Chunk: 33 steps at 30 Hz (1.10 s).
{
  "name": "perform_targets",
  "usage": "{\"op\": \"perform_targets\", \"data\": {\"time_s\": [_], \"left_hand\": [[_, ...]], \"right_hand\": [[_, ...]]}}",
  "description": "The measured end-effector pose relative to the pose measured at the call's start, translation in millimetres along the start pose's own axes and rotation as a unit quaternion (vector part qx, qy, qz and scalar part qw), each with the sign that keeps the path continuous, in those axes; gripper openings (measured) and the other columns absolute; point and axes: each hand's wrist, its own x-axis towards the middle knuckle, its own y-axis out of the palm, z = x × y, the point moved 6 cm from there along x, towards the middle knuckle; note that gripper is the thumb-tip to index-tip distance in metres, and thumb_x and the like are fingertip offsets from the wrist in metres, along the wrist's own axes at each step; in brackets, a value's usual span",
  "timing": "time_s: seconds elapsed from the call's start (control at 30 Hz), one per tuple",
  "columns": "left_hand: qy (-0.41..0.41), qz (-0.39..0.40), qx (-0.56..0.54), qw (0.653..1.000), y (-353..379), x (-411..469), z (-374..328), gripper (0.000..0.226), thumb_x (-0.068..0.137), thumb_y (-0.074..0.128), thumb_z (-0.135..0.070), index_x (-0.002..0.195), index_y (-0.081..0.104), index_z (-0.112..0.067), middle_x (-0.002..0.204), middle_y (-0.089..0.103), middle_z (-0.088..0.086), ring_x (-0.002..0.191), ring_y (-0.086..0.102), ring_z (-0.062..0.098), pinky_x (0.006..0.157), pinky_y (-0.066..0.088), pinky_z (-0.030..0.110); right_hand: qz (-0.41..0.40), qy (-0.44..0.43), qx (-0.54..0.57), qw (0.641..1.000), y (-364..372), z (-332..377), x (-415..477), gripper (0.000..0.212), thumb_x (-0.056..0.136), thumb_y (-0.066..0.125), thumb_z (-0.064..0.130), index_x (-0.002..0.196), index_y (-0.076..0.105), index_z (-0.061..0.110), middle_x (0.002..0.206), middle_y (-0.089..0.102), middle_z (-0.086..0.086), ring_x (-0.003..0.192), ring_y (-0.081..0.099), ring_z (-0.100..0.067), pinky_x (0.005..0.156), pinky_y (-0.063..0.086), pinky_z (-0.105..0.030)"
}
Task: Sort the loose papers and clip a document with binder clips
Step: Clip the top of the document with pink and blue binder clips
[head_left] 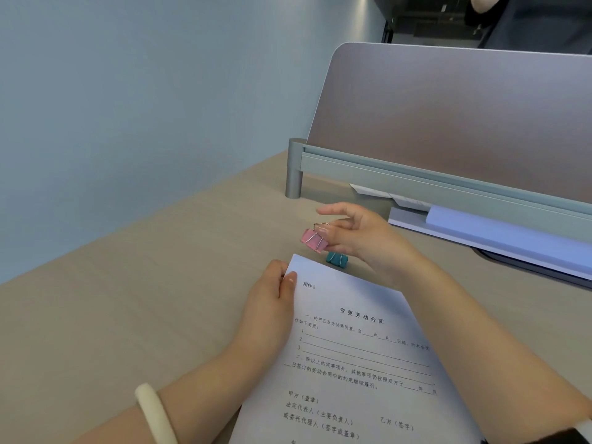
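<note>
Clip point(314, 240), pink, in right fingers' point(334, 232) pinch; printed white document point(352, 350) in left fingers' point(289, 280) grip.

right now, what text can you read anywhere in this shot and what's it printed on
"附件 2": top left corner of the document
"变更劳动合同": its centred title
"1", "2", "3": numbered blank lines below the title
"甲方(盖章)", "法定代表人(主要负责人)", "或委托代理人(签字或盖章)": lower left
"乙方(签字)": lower right
Body paragraphs: too blurred to quote in full
pink binder clip, teal binder clip: no print visible
</note>
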Motion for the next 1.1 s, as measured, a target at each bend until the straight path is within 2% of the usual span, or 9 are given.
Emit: {"op": "perform_targets", "data": {"time_s": [0.07,0.17,0.3,0.47,0.6,0.63,0.77,0.97,1.1], "left_hand": [[0.000,0.003,-0.005,1.000,0,0,0,0.023,0.099,0.036,-0.021,0.080,0.047,-0.015,0.064,0.046,-0.009,0.057,0.040,0.009,0.048,0.032,0.015],[-0.001,0.003,-0.010,1.000,0,0,0,0.022,0.099,0.036,-0.021,0.087,0.049,-0.008,0.065,0.046,-0.006,0.060,0.040,0.012,0.055,0.032,0.026],[-0.001,0.001,-0.008,1.000,-1,-1,-2,0.023,0.099,0.036,-0.021,0.089,0.048,-0.005,0.068,0.047,-0.003,0.063,0.041,0.014,0.058,0.033,0.028],[-0.002,0.008,-0.019,1.000,0,-2,-2,0.024,0.099,0.036,-0.021,0.094,0.049,-0.002,0.073,0.048,0.003,0.067,0.041,0.016,0.060,0.033,0.029],[0.003,0.003,-0.014,1.000,-1,-1,-1,0.024,0.099,0.037,-0.020,0.091,0.048,-0.001,0.068,0.043,-0.002,0.063,0.037,0.014,0.053,0.030,0.021],[0.003,0.002,-0.011,1.000,-1,0,-1,0.024,0.099,0.037,-0.020,0.090,0.047,-0.002,0.067,0.042,-0.003,0.062,0.037,0.013,0.052,0.029,0.020],[0.001,0.001,-0.012,1.000,-1,0,0,0.023,0.099,0.037,-0.020,0.083,0.046,-0.008,0.064,0.041,-0.006,0.059,0.036,0.011,0.047,0.028,0.016],[-0.001,-0.002,-0.009,1.000,-1,-1,1,0.026,0.099,0.036,-0.020,0.074,0.042,-0.018,0.063,0.039,-0.008,0.057,0.035,0.010,0.044,0.029,0.014],[-0.014,-0.007,0.000,1.000,-1,-1,2,0.023,0.099,0.035,-0.023,0.078,0.042,-0.019,0.063,0.039,-0.007,0.057,0.035,0.010,0.050,0.028,0.019]], "right_hand": [[0.015,0.031,0.004,0.999,2,-6,1,0.030,0.089,0.061,0.011,0.119,0.058,0.011,0.090,0.068,-0.001,0.078,0.065,-0.012,0.080,0.053,-0.016],[0.035,0.062,0.012,0.997,1,-12,0,0.021,0.089,0.061,0.013,0.109,0.066,0.008,0.100,0.067,-0.008,0.085,0.063,-0.017,0.090,0.049,-0.025],[0.059,0.082,0.069,0.992,2,-15,-1,0.019,0.089,0.060,0.007,0.107,0.065,0.003,0.092,0.067,-0.010,0.073,0.066,-0.014,0.070,0.057,-0.017],[0.032,0.085,0.097,0.991,6,-15,-3,0.015,0.087,0.061,0.007,0.102,0.066,0.007,0.087,0.068,-0.006,0.067,0.068,-0.010,0.064,0.057,-0.016],[0.005,0.074,0.082,0.994,7,-19,-6,0.009,0.085,0.065,0.011,0.091,0.069,0.015,0.086,0.071,-0.002,0.078,0.067,-0.014,0.090,0.051,-0.025],[-0.005,0.068,0.074,0.995,6,-19,-6,0.008,0.084,0.066,0.011,0.090,0.069,0.016,0.083,0.071,-0.001,0.076,0.068,-0.013,0.091,0.049,-0.025],[-0.048,0.051,0.057,0.996,2,-19,-9,0.008,0.084,0.067,0.011,0.087,0.070,0.017,0.079,0.071,0.002,0.069,0.066,-0.008,0.076,0.050,-0.014],[-0.029,0.041,0.014,0.999,9,-18,-14,0.006,0.084,0.068,0.012,0.087,0.069,0.017,0.077,0.071,0.002,0.064,0.066,0.002,0.070,0.050,-0.009],[0.002,0.030,-0.080,0.996,16,-14,-20,0.009,0.087,0.066,0.018,0.094,0.071,0.016,0.073,0.071,0.004,0.072,0.061,-0.004,0.070,0.042,-0.016]]}}
